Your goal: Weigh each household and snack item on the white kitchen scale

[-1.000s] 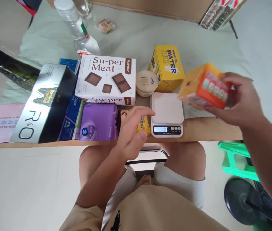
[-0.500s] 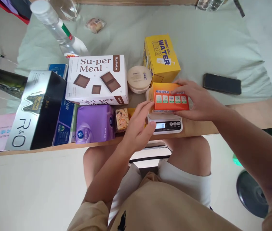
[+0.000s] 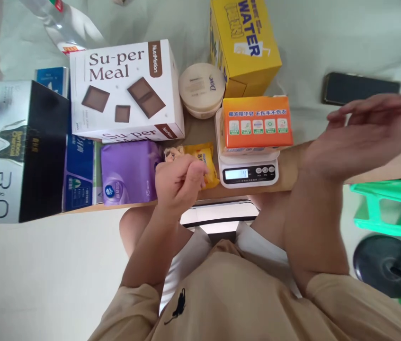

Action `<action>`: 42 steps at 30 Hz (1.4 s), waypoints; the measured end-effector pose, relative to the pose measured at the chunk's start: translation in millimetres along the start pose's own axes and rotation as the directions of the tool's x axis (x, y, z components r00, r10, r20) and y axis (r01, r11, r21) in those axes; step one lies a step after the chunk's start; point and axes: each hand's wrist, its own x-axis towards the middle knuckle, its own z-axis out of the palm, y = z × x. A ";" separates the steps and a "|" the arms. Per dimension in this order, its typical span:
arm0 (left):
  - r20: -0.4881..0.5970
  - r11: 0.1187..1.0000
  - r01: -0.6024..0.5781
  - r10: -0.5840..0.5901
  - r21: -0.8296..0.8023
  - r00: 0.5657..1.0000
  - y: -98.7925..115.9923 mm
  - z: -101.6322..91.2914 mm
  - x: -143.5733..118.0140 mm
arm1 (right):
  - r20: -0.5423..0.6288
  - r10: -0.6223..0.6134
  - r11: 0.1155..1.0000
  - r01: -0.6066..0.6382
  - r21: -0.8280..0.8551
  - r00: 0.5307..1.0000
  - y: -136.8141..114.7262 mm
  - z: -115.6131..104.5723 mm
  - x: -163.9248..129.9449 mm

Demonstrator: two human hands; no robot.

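Note:
An orange soap pack lies on the platform of a white digital scale, whose display is lit but too faint to read. My right hand, slightly blurred, is off to the right of the scale, fingers extended and holding nothing. Curled into a loose fist, my left hand hovers in front of a yellow packet and a small clear-wrapped snack, partly covering both. Nothing shows in its fingers. To its left stands a purple tissue pack.
Behind are a white Su-per Meal box, a Dove jar and a yellow WATER box. A silver-black R&O box and blue box stand left. A phone lies right; a green stool is below.
My right hand has let go of the soap pack and moved right. My left hand has drawn back leftward from the scale and curled closed. The view has shifted closer.

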 end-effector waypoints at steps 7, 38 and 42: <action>-0.118 0.980 -0.150 0.166 0.134 0.979 -1.2 8.5 6.3 | -0.216 -0.060 0.989 0.087 0.117 0.974 -0.9 12.4 -15.0; 0.160 0.988 -0.152 0.152 -0.011 0.975 9.2 5.0 17.4 | 0.484 -0.006 0.994 0.059 -0.094 0.875 9.8 10.2 -45.0; 0.133 0.993 -0.057 0.070 -0.099 0.989 7.5 5.8 11.1 | 0.477 0.013 0.996 0.029 -0.082 0.879 10.0 11.0 -45.4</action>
